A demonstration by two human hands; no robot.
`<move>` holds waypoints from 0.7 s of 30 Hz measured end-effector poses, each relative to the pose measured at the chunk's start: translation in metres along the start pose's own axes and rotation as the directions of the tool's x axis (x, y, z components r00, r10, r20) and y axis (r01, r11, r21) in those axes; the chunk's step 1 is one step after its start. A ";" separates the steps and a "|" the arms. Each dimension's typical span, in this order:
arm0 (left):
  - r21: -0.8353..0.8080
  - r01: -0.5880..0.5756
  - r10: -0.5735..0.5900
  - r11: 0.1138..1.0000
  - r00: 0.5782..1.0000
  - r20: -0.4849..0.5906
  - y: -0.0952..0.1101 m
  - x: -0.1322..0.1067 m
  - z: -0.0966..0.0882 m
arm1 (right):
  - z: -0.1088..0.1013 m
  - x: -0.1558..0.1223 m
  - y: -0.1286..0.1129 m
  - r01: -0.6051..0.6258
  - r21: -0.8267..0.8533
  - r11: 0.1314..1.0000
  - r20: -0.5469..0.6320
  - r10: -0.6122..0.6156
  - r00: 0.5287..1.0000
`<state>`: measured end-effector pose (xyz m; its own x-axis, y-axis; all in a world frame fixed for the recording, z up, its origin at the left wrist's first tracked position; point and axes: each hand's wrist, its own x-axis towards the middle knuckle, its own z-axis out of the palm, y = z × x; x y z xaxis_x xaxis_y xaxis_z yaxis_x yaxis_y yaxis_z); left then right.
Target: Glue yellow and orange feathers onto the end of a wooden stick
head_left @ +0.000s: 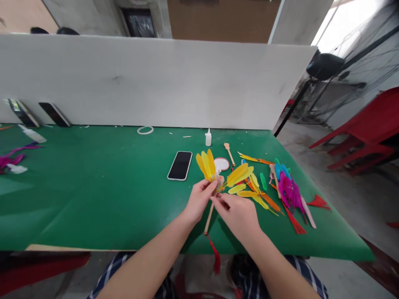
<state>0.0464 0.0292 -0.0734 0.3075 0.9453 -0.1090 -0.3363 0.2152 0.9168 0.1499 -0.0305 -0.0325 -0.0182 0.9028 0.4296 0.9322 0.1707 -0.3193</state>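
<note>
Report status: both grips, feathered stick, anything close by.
Left grip on feathered stick. Right grip close beside, hold unclear. Loose feathers close right, phone left.

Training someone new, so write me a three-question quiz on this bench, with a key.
1. True or false: the phone nearest the wooden stick lies flat on the green tabletop.
2. The tassel hanging from the stick's lower end is: (a) blue, (b) red, (c) green?
3. Fill in: the left hand and right hand meet where ____ feathers fan out.

Key: 1 true; 2 b; 3 yellow.
</note>
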 end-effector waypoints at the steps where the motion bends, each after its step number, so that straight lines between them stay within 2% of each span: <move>1: 0.023 -0.009 0.010 1.000 1.000 -0.017 -0.001 0.001 -0.001 | -0.010 0.003 0.001 0.010 0.073 0.997 -0.050 -0.006 0.999; 2: 0.052 -0.012 0.014 0.999 0.999 -0.030 0.000 0.002 -0.002 | -0.021 0.006 0.005 0.017 0.155 0.988 -0.122 0.002 0.993; 4: 0.124 -0.011 0.017 0.992 0.999 -0.042 0.004 0.001 -0.002 | -0.041 0.010 0.017 -0.043 0.302 0.952 -0.291 0.135 0.947; 6: 0.197 -0.022 0.028 0.980 0.999 -0.026 0.011 -0.003 0.001 | -0.054 0.013 0.036 -0.129 0.447 0.885 -0.293 0.281 0.914; 9: 0.279 -0.036 0.027 0.960 0.999 0.035 0.016 -0.010 0.007 | -0.053 0.015 0.067 -0.281 0.578 0.766 -0.237 0.487 0.841; 11: 0.333 -0.024 0.002 0.943 0.998 0.068 0.015 -0.013 0.010 | -0.043 0.015 0.081 -0.288 0.532 0.796 -0.213 0.455 0.865; 13: 0.388 -0.001 -0.032 0.921 0.996 0.080 0.013 -0.016 0.011 | -0.033 0.015 0.086 -0.211 0.454 0.865 -0.146 0.306 0.941; 15: 0.434 0.017 -0.058 0.901 0.995 0.081 0.010 -0.016 0.012 | -0.028 0.015 0.082 -0.151 0.421 0.895 -0.054 0.191 0.980; 17: 0.459 0.024 -0.072 0.888 0.994 0.087 0.007 -0.017 0.013 | -0.027 0.016 0.076 -0.142 0.429 0.892 0.016 0.149 0.989; 21: 0.488 0.042 -0.113 0.872 0.987 0.116 0.007 -0.017 0.014 | -0.030 0.017 0.069 -0.177 0.436 0.883 0.075 0.161 0.984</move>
<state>0.0518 0.0112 -0.0601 0.4452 0.8798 -0.1666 0.1543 0.1079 0.9821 0.2248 -0.0151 -0.0218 0.1051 0.9454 0.3085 0.6684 0.1625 -0.7258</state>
